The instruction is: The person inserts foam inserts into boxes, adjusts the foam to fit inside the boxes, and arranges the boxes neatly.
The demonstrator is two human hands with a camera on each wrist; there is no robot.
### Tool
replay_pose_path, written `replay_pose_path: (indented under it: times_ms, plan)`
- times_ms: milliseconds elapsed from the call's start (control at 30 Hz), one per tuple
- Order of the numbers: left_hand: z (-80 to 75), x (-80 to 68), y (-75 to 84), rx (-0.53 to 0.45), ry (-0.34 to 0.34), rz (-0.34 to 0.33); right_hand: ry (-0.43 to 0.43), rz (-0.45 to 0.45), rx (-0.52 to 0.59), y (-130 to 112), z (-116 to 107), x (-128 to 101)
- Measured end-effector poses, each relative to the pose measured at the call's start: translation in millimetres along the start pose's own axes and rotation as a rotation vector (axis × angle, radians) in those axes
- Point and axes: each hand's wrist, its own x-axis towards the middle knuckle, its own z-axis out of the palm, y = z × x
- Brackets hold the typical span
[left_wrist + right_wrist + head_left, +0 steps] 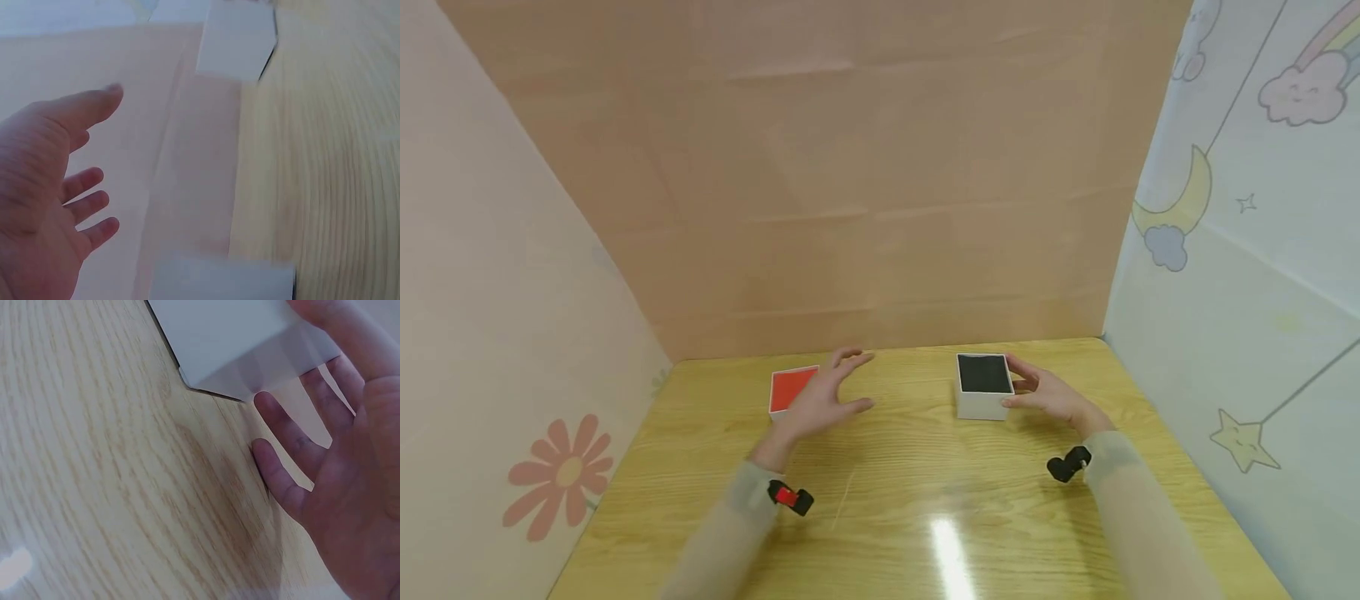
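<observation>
Now on the wooden worktop (925, 483): two small boxes, well apart. Toward the back on the right, a white box with a black inside (982, 385), standing open side up. Right hand (1051, 395) just beside it, thumb at the near right corner and index finger at the far right edge; fingers (284, 434) loosely spread, barely bent, touching the white wall at the tips rather than wrapped round it, as far as the right wrist view shows. Toward the back on the left, a flat red-topped lid with white sides (791, 388), lying on the worktop. Left hand (824, 398) raised over its right edge, palm turned inward, fingers (84, 183) wide and straight, holding nothing; contact with the lid not to be made out from the blurred left wrist view. Pale sleeves on both forearms, a small black band at each wrist. Behind, plain tan wall; to the right, panel with moon, star and cloud drawings; to the left, panel with a flower.
</observation>
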Motion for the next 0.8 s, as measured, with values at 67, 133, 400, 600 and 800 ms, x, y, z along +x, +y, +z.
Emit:
replay_pose_path:
  times_ms: [67, 133, 400, 600, 800]
  plan:
    - [-16.8, -21.4, -17.8, -0.02, 0.058, -0.015, -0.003, 0.001, 0.007, 0.2, -0.2, -0.1]
    - [-32.1, -40.9, -35.1, -0.05, 0.095, -0.046, -0.001, 0.006, 0.012, 0.5, -0.4, -0.1]
    - [-61.6, -84.5, -83.2, -0.13, -0.008, -0.285, 0.002, -0.005, 0.023, 3.7, -2.3, -0.6]
    - [-56.0, -87.4, -96.3, -0.239, -0.019, -0.322, -0.009, -0.019, 0.039, 6.2, -3.4, 3.6]
    - [-52.2, -82.4, -100.0, -0.227, -0.022, -0.33, -0.02, -0.026, 0.069, 9.8, -3.2, 4.7]
